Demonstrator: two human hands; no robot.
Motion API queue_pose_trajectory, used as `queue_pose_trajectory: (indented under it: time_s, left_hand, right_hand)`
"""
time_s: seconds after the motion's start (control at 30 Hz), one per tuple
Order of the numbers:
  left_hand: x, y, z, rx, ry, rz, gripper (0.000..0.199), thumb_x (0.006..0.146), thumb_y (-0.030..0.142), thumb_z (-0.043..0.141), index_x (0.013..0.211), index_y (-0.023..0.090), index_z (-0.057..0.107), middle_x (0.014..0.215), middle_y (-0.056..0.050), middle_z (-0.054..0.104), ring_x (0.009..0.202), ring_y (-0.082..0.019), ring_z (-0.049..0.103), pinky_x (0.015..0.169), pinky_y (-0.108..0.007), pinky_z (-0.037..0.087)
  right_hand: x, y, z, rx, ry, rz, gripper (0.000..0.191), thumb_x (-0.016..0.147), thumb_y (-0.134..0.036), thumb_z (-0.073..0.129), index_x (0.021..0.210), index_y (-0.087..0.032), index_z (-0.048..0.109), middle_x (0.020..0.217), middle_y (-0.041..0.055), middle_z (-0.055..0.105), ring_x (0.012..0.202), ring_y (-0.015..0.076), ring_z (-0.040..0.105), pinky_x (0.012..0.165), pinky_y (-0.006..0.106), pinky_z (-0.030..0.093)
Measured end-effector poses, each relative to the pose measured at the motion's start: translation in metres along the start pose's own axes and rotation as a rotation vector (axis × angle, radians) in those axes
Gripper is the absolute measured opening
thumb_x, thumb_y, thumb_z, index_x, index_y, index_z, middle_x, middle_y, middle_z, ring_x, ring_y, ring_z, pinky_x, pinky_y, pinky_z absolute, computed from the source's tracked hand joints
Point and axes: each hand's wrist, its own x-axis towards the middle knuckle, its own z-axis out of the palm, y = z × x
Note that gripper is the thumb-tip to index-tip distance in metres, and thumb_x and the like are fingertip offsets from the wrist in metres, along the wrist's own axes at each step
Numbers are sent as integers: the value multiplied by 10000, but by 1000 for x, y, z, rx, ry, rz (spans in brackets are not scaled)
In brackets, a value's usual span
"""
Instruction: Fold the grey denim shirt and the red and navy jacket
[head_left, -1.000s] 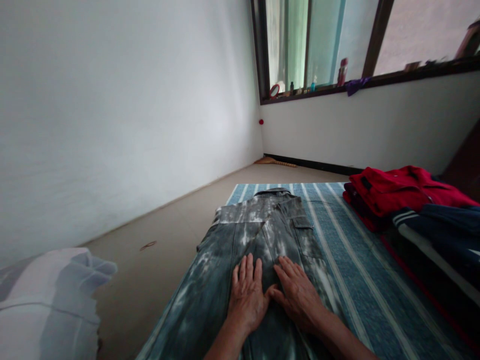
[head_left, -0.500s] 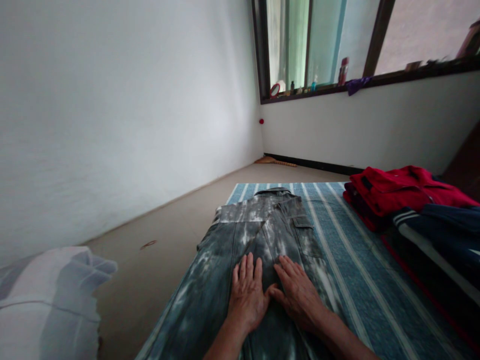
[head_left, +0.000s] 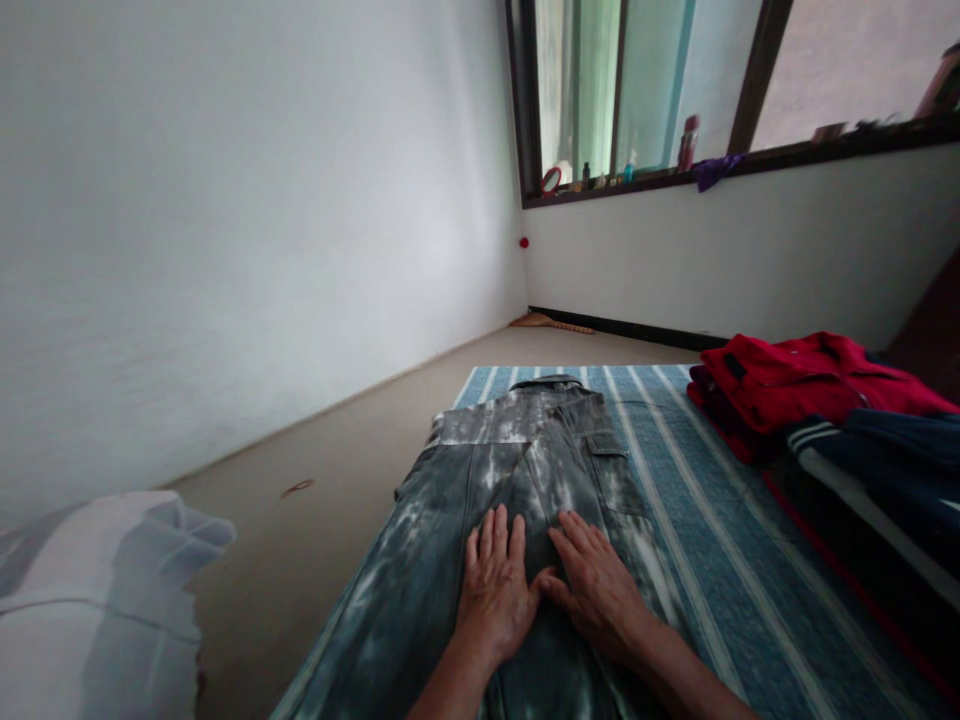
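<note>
A dark grey garment with pale mottled patches [head_left: 435, 540] lies spread out on a blue striped cloth [head_left: 697, 480], its collar-like end farthest from me. My left hand [head_left: 495, 590] rests palm down on its middle, fingers stretched forward. Just to the right, my right hand [head_left: 596, 585] lies flat on the same garment, fingers angled up and to the left. The two thumbs meet or overlap between the hands. Neither hand grips anything. The near end of the garment runs out of view below my forearms.
Folded clothes are stacked at the right, with a red garment [head_left: 817, 380] and a dark blue one [head_left: 892, 450]. A pale bundle [head_left: 97, 600] sits at the lower left. White walls meet beyond the cloth, and small items stand on the windowsill [head_left: 637, 184].
</note>
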Motion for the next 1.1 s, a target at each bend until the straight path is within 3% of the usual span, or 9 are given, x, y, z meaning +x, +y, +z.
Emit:
queue_pose_trajectory:
  time_s: [1.1]
  left_hand:
    - [1, -2, 6, 7, 22, 6, 659, 914, 492, 386, 1451, 115, 321, 1532, -182, 174, 1417, -314, 117, 1137, -514, 175]
  right_hand:
    - [1, 2, 2, -3, -3, -5, 574, 908, -421, 474, 1378, -91, 450, 1491, 171, 305, 1396, 300, 230, 1130, 486, 232]
